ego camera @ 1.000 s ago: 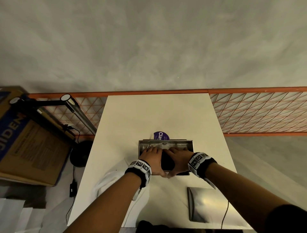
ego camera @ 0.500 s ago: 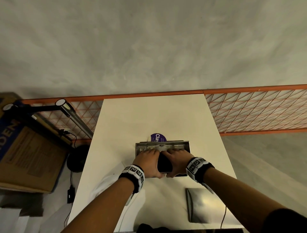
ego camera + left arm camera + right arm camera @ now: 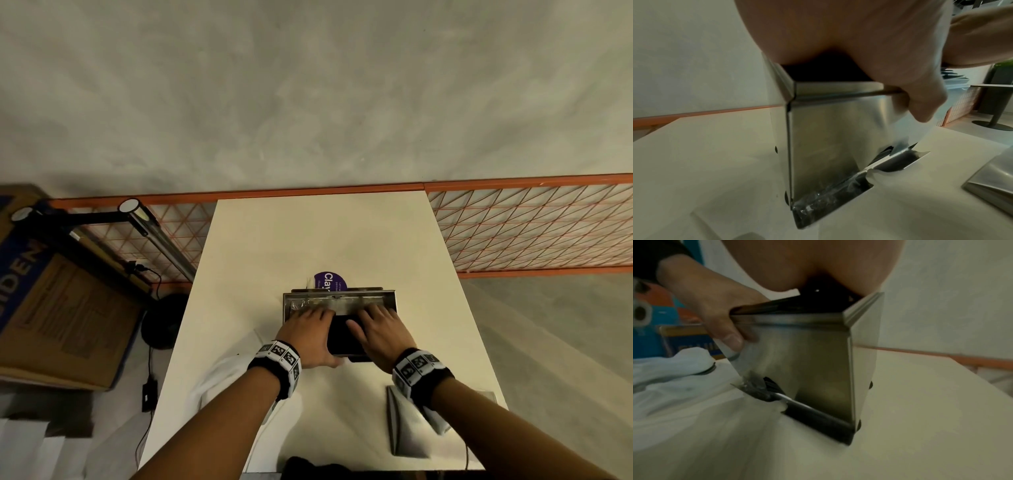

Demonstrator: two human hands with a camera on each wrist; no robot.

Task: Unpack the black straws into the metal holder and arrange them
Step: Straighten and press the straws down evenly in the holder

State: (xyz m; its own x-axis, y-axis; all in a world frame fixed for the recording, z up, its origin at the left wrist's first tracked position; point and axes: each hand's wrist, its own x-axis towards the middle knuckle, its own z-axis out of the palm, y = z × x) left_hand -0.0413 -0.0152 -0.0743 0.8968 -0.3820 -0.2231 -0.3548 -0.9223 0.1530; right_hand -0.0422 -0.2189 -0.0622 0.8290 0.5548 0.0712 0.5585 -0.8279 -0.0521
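Surface: a pale cream rectangular table [image 3: 308, 240] is standing against a grey wall, with an orange wire-mesh rack behind it.
Straws: the bundle of black straws [image 3: 344, 334] is sitting in the top opening of the tall shiny rectangular metal holder [image 3: 828, 138], with some showing at the slot along its foot (clear wrapping is glinting there too, in both wrist views).
Holder: it is standing upright near the middle of the table, a round purple label [image 3: 330, 281] just behind it.
Left hand [image 3: 308, 337]: it is lying flat over the straws, fingers stretched toward the far rim, thumb hooking down the near wall; it is pressing, not gripping.
Right hand [image 3: 380, 334]: likewise spread flat and pressing down on the bundle; the fingertips are not visible in its wrist view.
Nearby: a crumpled white plastic bag [image 3: 226, 380] is lying to the left, and a flat brushed-metal lid [image 3: 407, 435] to the right.
Risk: I judge that uneven pressing could be kinking straws or jamming them crosswise; trapped wrapping may be blocking the slot; a hard push on the near side could be tipping the holder.
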